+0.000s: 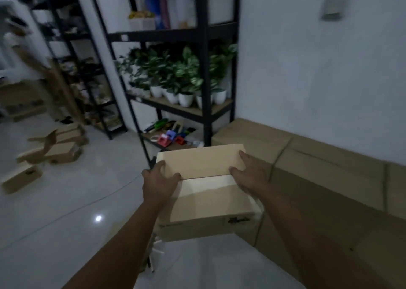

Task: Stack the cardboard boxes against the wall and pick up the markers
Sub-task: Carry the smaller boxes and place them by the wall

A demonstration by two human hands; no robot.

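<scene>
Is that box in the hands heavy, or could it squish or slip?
The cardboard box is probably light: the left hand and right hand hold it by fingers on its edges. It likely stays stiff, its top flaps lying flat. Plain cardboard shouldn't slip much.

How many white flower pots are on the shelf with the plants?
5 that I can make out: white pots in a row on the wooden shelf, from one at the left to one at the right. Leaves and blur may hide more.
</scene>
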